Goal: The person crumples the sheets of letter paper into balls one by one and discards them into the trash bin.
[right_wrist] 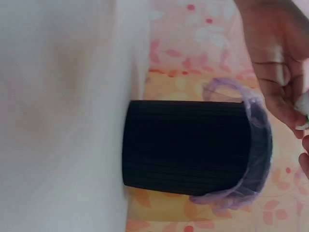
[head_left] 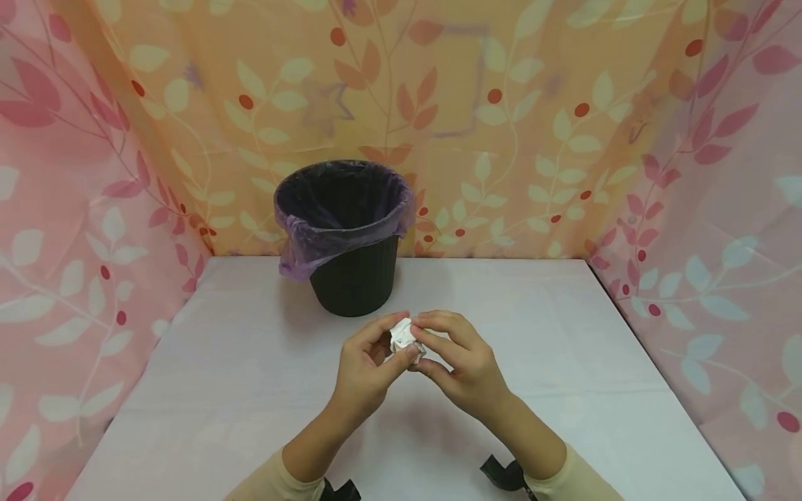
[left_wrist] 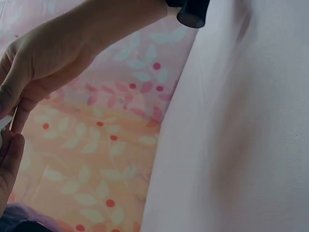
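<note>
Pinching from both sides, our left hand (head_left: pixel 366 369) and right hand (head_left: pixel 460 362) hold a crumpled white paper ball (head_left: pixel 404 337) between curled fingertips, above the white table (head_left: pixel 207 390) so it stays compact and off the surface. Just beyond it stands the black bin (head_left: pixel 354 268), upright, its purple liner (head_left: pixel 313 243) folded over the rim to keep the mouth open. Behind, leaf-patterned curtains (head_left: pixel 514 125) close the space in.

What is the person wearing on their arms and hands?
Both hands, the left hand and the right hand, are bare, with no gloves. Pale beige sleeves cover the forearms, and a black strap-on device sits at each wrist.
</note>
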A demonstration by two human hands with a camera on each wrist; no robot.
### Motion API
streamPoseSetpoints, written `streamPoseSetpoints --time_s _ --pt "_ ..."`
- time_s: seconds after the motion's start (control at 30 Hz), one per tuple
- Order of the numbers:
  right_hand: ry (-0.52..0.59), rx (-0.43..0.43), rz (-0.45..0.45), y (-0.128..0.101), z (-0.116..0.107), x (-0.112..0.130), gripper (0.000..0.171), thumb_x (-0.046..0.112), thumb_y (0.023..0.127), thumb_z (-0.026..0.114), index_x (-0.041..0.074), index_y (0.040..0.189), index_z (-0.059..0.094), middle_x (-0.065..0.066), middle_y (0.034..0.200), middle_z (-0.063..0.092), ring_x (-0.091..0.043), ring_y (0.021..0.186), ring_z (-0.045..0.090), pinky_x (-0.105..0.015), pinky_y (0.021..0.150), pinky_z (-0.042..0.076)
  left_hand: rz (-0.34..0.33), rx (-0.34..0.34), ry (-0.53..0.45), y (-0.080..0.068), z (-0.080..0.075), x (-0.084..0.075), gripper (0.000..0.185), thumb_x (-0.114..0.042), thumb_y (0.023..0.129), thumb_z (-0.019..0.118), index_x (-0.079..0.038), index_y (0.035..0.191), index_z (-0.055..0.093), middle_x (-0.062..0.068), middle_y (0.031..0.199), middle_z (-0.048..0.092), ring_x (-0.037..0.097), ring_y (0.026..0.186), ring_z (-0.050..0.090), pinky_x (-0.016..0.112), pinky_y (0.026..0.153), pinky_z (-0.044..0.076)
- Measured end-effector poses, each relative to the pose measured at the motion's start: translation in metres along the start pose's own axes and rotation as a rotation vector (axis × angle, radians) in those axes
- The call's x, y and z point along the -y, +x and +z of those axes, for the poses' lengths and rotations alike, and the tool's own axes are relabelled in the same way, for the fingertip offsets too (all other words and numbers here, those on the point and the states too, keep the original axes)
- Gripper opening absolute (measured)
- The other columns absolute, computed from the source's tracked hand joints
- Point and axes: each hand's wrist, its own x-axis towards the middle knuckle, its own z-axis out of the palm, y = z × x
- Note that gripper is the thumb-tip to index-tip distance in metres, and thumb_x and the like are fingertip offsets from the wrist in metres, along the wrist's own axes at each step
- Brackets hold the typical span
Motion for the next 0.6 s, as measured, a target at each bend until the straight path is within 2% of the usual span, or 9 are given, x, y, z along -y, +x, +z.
streamPoseSetpoints --time_s 0.07,0.13,0.2,0.3,0.47,0.6 --pt "0.017 -0.026 -0.055 0.000 0.002 -0.002 0.032 0.021 0.098 0.071 -0.006 0.115 0.073 -0.020 0.114 0.067 -0.035 0.107 0.064 -0.030 0.103 0.053 -0.051 0.012 -0.061 -0.001 0.003 0.001 0.045 0.001 0.092 0.072 0.004 0.135 0.059 0.022 0.120 0.065 0.022 0.100 0.069 0.034 0.078 0.063" --pt "0.035 -0.047 -0.082 0.000 0.003 -0.002 0.030 0.019 0.097 0.072 -0.007 0.110 0.074 -0.019 0.108 0.068 -0.035 0.102 0.065 -0.029 0.098 0.055 -0.065 0.023 -0.087 -0.002 0.005 0.002 0.042 0.001 0.094 0.069 0.005 0.135 0.059 0.024 0.120 0.063 0.023 0.101 0.069 0.036 0.079 0.063" --pt "0.048 -0.060 -0.091 -0.001 0.004 -0.002 0.028 0.018 0.095 0.074 -0.007 0.107 0.074 -0.019 0.104 0.067 -0.034 0.098 0.066 -0.028 0.094 0.057 -0.051 0.030 -0.082 -0.003 0.007 0.005 0.039 0.003 0.096 0.066 0.007 0.134 0.059 0.026 0.120 0.062 0.023 0.102 0.070 0.036 0.080 0.063" --pt "0.067 -0.070 -0.075 -0.003 0.006 -0.002 0.025 0.016 0.093 0.076 -0.007 0.104 0.075 -0.018 0.101 0.068 -0.033 0.096 0.066 -0.027 0.090 0.058 -0.006 0.005 -0.003 -0.005 0.009 0.008 0.036 0.003 0.096 0.065 0.005 0.131 0.062 0.022 0.118 0.064 0.019 0.102 0.069 0.031 0.080 0.062" --pt "0.113 -0.070 0.042 -0.008 0.010 -0.003 0.018 0.012 0.092 0.077 -0.004 0.100 0.076 -0.013 0.098 0.070 -0.029 0.095 0.067 -0.026 0.089 0.058 0.038 -0.054 0.097 -0.006 0.011 0.012 0.029 -0.001 0.096 0.068 0.004 0.125 0.068 0.015 0.113 0.069 0.020 0.097 0.069 0.029 0.078 0.062" --pt "0.197 -0.052 0.159 -0.010 0.008 -0.006 0.018 0.004 0.084 0.083 -0.001 0.100 0.078 -0.012 0.099 0.071 -0.028 0.097 0.068 -0.025 0.087 0.059 0.015 -0.049 0.164 -0.006 0.009 0.011 0.032 -0.008 0.098 0.069 0.002 0.128 0.068 0.011 0.116 0.069 0.019 0.097 0.069 0.031 0.078 0.063"
